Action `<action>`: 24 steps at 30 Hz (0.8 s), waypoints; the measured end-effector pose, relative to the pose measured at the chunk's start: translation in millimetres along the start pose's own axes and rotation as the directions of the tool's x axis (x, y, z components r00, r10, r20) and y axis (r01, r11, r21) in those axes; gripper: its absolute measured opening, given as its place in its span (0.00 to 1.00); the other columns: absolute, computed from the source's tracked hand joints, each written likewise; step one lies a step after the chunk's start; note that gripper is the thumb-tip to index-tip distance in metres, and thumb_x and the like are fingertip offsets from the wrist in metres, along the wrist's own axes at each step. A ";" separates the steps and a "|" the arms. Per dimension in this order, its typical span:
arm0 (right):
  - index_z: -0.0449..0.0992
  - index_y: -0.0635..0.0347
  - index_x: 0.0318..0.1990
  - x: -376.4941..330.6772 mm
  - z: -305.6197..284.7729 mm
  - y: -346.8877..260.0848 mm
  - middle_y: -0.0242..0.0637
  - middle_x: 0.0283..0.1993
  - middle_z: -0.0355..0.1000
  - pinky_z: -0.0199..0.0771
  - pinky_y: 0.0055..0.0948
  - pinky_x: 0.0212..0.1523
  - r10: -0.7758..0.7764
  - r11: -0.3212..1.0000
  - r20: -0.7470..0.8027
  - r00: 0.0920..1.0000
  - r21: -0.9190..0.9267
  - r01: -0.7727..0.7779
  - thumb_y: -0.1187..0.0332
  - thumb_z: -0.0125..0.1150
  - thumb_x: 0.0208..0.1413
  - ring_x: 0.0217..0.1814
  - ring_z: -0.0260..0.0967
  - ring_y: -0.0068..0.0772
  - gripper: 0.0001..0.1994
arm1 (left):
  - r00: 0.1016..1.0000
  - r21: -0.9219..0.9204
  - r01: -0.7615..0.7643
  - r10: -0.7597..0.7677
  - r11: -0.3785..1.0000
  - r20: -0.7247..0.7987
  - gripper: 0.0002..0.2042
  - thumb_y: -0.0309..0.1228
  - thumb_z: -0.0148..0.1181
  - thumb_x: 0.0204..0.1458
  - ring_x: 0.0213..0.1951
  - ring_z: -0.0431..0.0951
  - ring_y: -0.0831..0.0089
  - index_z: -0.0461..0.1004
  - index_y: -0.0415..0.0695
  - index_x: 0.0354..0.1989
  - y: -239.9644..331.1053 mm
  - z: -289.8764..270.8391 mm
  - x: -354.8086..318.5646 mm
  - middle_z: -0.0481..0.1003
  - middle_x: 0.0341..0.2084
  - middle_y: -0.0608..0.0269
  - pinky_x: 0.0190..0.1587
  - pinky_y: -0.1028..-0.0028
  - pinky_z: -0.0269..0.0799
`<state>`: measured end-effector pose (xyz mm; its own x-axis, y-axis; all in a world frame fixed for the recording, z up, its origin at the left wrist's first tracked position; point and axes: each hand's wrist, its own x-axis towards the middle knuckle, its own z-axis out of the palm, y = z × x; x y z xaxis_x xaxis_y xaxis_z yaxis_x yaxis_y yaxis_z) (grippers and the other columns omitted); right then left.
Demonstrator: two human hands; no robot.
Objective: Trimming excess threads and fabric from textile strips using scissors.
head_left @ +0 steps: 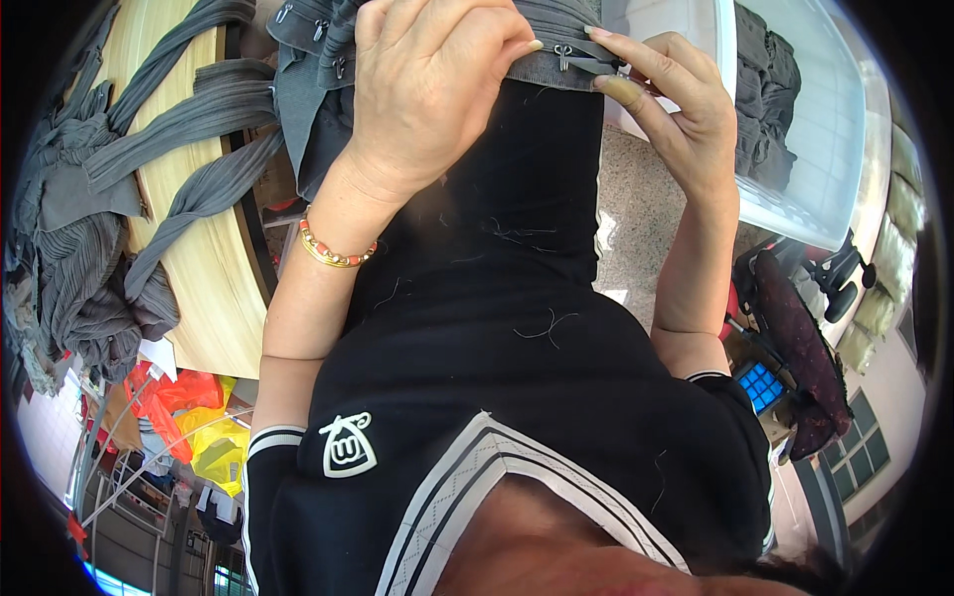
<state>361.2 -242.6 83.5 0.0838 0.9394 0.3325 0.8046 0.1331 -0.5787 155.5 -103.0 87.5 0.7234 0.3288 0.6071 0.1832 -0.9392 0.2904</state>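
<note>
A grey ribbed garment lies over my lap at the top of the view, with small metal hooks along its edge. My left hand is closed, thumb and fingertips pinching the edge of this garment. In my right hand is a pair of small dark thread snips, gripped between thumb and fingers. Its blades point left, close to one metal hook on the grey edge; whether they touch a thread is too small to tell. More hooks show on the folded fabric left of my left hand.
On the left, a light wooden board carries twisted grey garment pieces. A translucent plastic bin with dark grey fabric stands at the right. Red and yellow plastic bags hang lower left; a dark red chair is lower right.
</note>
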 end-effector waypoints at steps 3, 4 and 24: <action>0.85 0.51 0.54 3.5 0.5 -2.0 0.27 0.29 0.68 0.63 0.26 0.37 -0.037 0.997 0.009 0.999 -0.065 0.038 0.67 0.74 0.49 0.33 0.65 0.24 0.21 | 1.000 0.020 0.009 -0.009 1.000 0.008 0.09 0.24 0.71 0.48 0.42 0.76 0.61 0.77 0.44 0.36 -0.1 -2.3 0.0 0.77 0.36 0.62 0.48 0.64 0.65; 0.85 0.50 0.53 3.9 0.2 -2.4 0.28 0.28 0.68 0.63 0.26 0.37 -0.050 0.994 0.015 0.999 -0.098 0.051 0.67 0.74 0.50 0.32 0.65 0.25 0.20 | 1.000 0.042 0.003 -0.003 0.999 0.010 0.09 0.24 0.71 0.48 0.42 0.76 0.62 0.78 0.44 0.37 -0.5 -2.8 -0.2 0.77 0.36 0.63 0.47 0.65 0.65; 0.85 0.48 0.53 39.9 -26.0 -0.4 0.28 0.28 0.67 0.64 0.29 0.35 -0.256 0.941 0.228 0.939 -0.164 0.296 0.66 0.73 0.50 0.31 0.67 0.26 0.20 | 0.759 -0.471 -0.336 -0.061 0.816 -0.648 0.09 0.25 0.71 0.49 0.40 0.76 0.63 0.81 0.45 0.39 -31.2 81.1 -15.3 0.76 0.36 0.63 0.45 0.66 0.64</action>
<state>379.5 -213.4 116.3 -0.2614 0.9204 0.2907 0.8784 0.3516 -0.3236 192.8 -86.8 9.2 0.1062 0.3714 0.9224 -0.4068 -0.8302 0.3811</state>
